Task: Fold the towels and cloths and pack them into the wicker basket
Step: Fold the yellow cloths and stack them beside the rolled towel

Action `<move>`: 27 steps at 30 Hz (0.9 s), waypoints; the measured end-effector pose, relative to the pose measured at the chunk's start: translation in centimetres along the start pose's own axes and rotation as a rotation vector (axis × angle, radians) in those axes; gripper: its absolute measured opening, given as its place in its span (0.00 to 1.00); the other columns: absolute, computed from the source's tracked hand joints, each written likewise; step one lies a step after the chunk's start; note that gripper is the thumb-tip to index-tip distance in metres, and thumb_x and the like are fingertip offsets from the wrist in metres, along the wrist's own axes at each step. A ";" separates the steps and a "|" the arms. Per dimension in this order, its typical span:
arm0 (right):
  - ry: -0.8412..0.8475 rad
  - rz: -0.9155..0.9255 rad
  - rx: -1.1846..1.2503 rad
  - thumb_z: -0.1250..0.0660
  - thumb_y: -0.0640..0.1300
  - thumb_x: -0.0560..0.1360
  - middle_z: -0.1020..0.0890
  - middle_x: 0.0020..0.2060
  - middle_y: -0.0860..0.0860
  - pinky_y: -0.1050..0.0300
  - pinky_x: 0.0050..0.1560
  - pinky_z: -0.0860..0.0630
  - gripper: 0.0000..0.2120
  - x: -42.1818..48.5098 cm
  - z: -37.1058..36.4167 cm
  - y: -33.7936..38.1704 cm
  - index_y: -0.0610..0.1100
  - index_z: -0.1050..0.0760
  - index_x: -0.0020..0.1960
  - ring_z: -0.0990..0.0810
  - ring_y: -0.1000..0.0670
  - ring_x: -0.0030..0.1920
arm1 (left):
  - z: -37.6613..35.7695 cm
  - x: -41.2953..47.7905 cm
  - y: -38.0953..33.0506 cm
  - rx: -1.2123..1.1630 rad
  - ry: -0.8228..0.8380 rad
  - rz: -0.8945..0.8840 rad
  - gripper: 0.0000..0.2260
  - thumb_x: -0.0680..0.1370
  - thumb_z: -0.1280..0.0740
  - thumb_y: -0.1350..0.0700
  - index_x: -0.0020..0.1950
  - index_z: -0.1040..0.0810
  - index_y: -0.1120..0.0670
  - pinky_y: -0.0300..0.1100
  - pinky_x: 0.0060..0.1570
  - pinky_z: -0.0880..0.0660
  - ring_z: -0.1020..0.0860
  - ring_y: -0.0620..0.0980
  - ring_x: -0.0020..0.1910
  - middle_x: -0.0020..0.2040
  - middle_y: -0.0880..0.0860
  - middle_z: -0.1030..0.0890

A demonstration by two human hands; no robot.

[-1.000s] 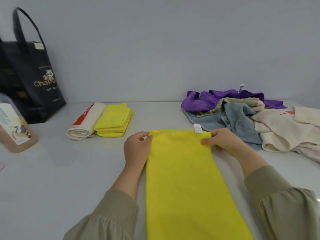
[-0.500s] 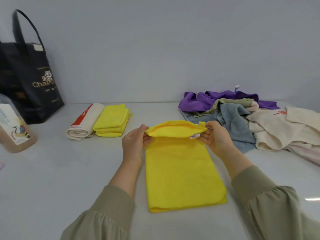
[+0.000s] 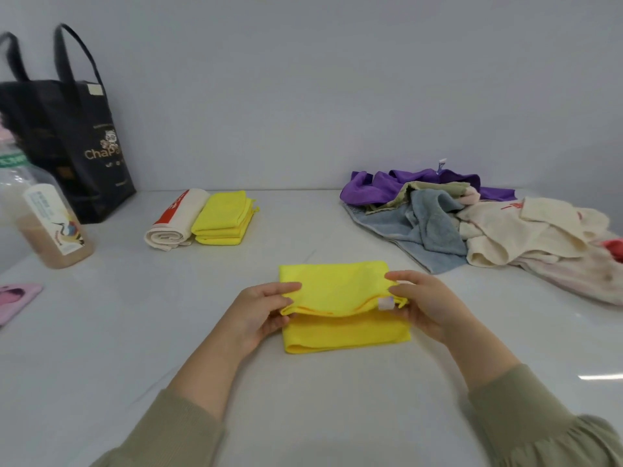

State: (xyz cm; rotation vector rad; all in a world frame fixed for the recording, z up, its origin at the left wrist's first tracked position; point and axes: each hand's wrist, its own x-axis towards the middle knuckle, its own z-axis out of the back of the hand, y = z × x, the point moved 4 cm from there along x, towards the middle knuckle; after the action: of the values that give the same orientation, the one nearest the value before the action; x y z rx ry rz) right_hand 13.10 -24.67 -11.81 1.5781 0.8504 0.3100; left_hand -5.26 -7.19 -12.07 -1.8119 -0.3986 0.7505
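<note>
A yellow cloth (image 3: 340,291) lies on the white table (image 3: 101,332) in front of me, its far part doubled back toward me. My left hand (image 3: 261,311) pinches the left corner of the folded-over edge. My right hand (image 3: 428,303) pinches the right corner, where a small white tag shows. That edge hangs a little above the lower layer. At the back left lie a folded yellow cloth stack (image 3: 224,219) and a rolled white towel with red print (image 3: 175,220). A heap of unfolded towels (image 3: 472,224) sits at the right. No wicker basket is in view.
A black tote bag (image 3: 70,143) stands against the wall at the far left. A plastic bottle of brown liquid (image 3: 43,224) stands in front of it. A pink flat object (image 3: 17,299) lies at the left edge.
Both hands lifted the far edge of the yellow cloth and brought it toward me, folding the long strip into a shorter rectangle.
</note>
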 end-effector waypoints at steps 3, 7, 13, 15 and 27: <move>-0.087 0.049 -0.303 0.40 0.27 0.75 0.28 0.34 0.43 0.62 0.25 0.26 0.12 -0.4 0.7 -0.2 0.36 0.24 0.56 0.24 0.52 0.25 | 0.3 -0.6 0.1 0.144 -0.019 -0.024 0.12 0.77 0.38 0.71 0.53 0.19 0.59 0.32 0.27 0.25 0.25 0.45 0.26 0.37 0.54 0.27; -0.081 0.035 -0.259 0.41 0.27 0.75 0.28 0.39 0.43 0.59 0.29 0.24 0.13 -0.8 1.0 -0.2 0.39 0.23 0.53 0.24 0.50 0.31 | -0.1 -1.5 -0.1 0.114 0.034 -0.063 0.12 0.76 0.37 0.71 0.53 0.19 0.59 0.32 0.29 0.23 0.23 0.45 0.26 0.35 0.52 0.24; -0.042 0.043 -0.488 0.41 0.26 0.74 0.34 0.32 0.47 0.63 0.25 0.27 0.13 -1.8 0.9 0.0 0.39 0.23 0.48 0.29 0.52 0.29 | 0.1 -1.8 0.1 0.350 0.171 -0.022 0.11 0.75 0.34 0.71 0.48 0.18 0.58 0.34 0.31 0.22 0.24 0.44 0.27 0.35 0.55 0.29; -0.029 0.050 -0.576 0.40 0.26 0.73 0.37 0.32 0.48 0.64 0.25 0.26 0.13 -1.9 0.9 0.1 0.41 0.22 0.46 0.31 0.51 0.30 | 0.1 -1.8 0.3 0.461 0.179 -0.007 0.11 0.75 0.34 0.71 0.48 0.17 0.57 0.35 0.33 0.22 0.23 0.44 0.29 0.39 0.56 0.28; -0.259 0.510 -1.172 0.33 0.38 0.73 0.28 0.42 0.50 0.59 0.39 0.36 0.05 -1.6 0.4 0.3 0.46 0.21 0.43 0.29 0.51 0.39 | 0.7 -0.9 -1.0 1.168 -0.376 -0.676 0.10 0.75 0.35 0.48 0.42 0.16 0.49 0.42 0.44 0.30 0.26 0.47 0.45 0.42 0.47 0.24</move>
State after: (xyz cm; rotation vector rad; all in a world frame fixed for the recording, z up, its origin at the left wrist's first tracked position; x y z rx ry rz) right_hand 12.29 -26.01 -11.21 0.6540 -0.0345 0.7755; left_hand -6.31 -6.85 -11.02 -0.3859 -0.5996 0.6133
